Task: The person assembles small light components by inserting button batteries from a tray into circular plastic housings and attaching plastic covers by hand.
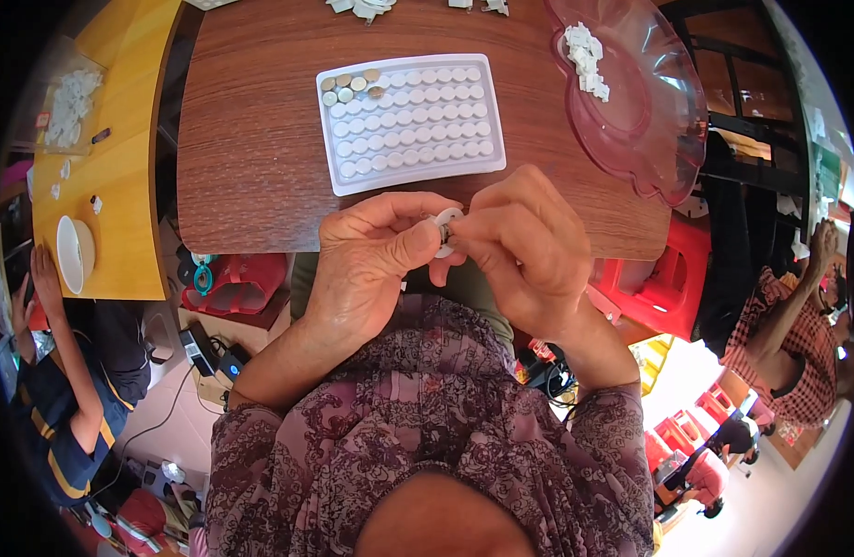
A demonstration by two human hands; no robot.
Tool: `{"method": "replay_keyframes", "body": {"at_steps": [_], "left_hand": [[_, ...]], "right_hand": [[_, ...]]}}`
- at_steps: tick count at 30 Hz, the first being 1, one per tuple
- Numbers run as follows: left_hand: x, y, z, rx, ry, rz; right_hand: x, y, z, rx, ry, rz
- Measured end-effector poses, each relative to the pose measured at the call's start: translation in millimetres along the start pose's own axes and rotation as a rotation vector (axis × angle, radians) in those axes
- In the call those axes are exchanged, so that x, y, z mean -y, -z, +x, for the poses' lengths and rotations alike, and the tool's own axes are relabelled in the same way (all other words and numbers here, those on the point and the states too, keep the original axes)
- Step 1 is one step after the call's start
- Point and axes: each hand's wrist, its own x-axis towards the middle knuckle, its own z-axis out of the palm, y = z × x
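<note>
Between my two hands, just off the table's near edge, is a small round white part (448, 216) with a darker middle. My left hand (371, 255) pinches it between thumb and fingers. The fingertips of my right hand (529, 243) close on its other side; whether they grip the same part or a tiny piece on it is hard to make out. Beyond my hands lies a white plastic tray (417, 181) with rows of round pockets. Several round discs (344, 95), tan and whitish, sit in its far left corner.
A pink transparent scalloped dish (622, 167) at the right holds small white pieces (586, 63). More white pieces (362, 7) lie at the brown table's (250, 139) far edge. On a yellow table (120, 186) at left stands a white bowl (75, 254); a person sits there. Red stools (664, 283) stand at right.
</note>
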Motion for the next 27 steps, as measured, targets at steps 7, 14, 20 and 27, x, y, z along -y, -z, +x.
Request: {"method": "replay_keyframes", "body": {"at_steps": [7, 14, 20, 27], "left_hand": [[-2.2, -2.9, 2.0, 0.024, -0.086, 0.063], [-7.1, -5.2, 2.3, 0.053, -0.135, 0.163], [-4.2, -6.2, 3.9, 0.06, -0.081, 0.121], [-4.3, -4.1, 6.5, 0.046, -0.065, 0.114]], "right_hand": [[17.9, 2.1, 5.2, -0.074, -0.659, 0.57], [15.9, 6.0, 5.9, -0.041, -0.669, 0.456], [7.0, 7.9, 4.3, 0.007, -0.439, 0.287], [7.8, 3.5, 4.2, -0.032, -0.584, 0.41]]}}
